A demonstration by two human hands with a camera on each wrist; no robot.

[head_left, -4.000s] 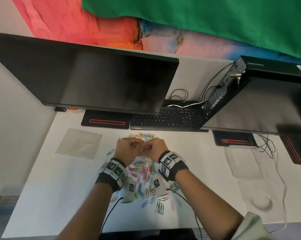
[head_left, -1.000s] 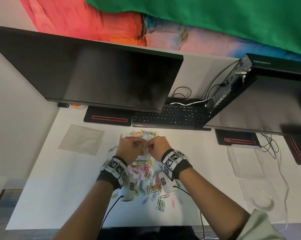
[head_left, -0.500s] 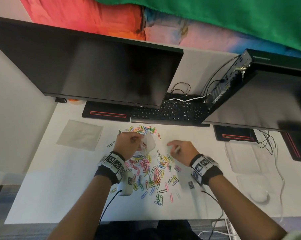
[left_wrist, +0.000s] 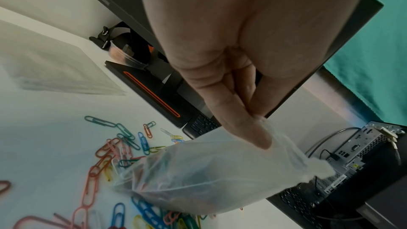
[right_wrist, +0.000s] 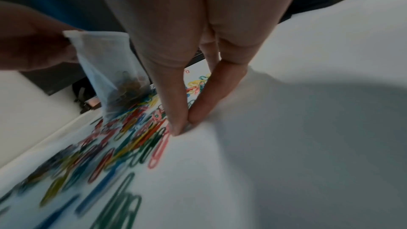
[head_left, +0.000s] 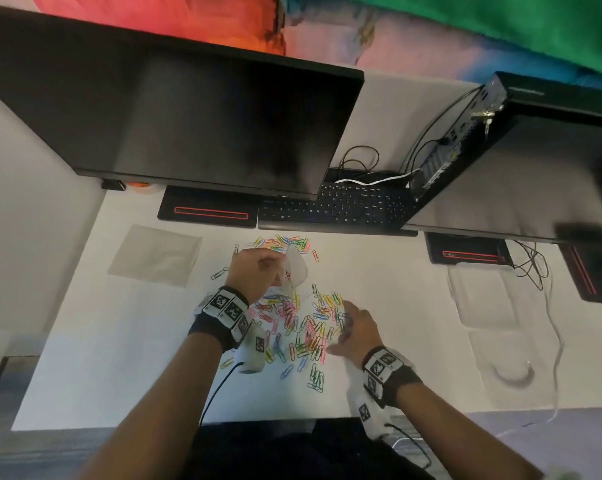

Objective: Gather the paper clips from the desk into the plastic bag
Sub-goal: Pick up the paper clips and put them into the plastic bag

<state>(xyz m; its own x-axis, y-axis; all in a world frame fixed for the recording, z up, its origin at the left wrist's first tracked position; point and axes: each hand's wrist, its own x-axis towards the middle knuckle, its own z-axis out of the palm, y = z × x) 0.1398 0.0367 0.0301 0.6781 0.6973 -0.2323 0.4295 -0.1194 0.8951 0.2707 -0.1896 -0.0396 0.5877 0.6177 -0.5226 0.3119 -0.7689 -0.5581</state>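
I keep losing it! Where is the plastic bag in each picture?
Head: plastic bag centre, hanging from the left hand.
Left wrist: lower middle, pinched by the fingers.
Right wrist: upper left, clips inside.
Shared landmark: the paper clips under it.

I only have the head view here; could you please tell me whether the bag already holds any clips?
Observer: Yes. In the right wrist view, clips lie bunched in the bottom of the bag.
Operator: Thank you. How does the left hand hold it?
Observer: The left wrist view shows thumb and finger pinching the bag's top edge.
Operator: Is the right hand holding a clip?
Observer: I cannot tell. Its thumb and forefinger tips meet on the desk beside a pink clip.
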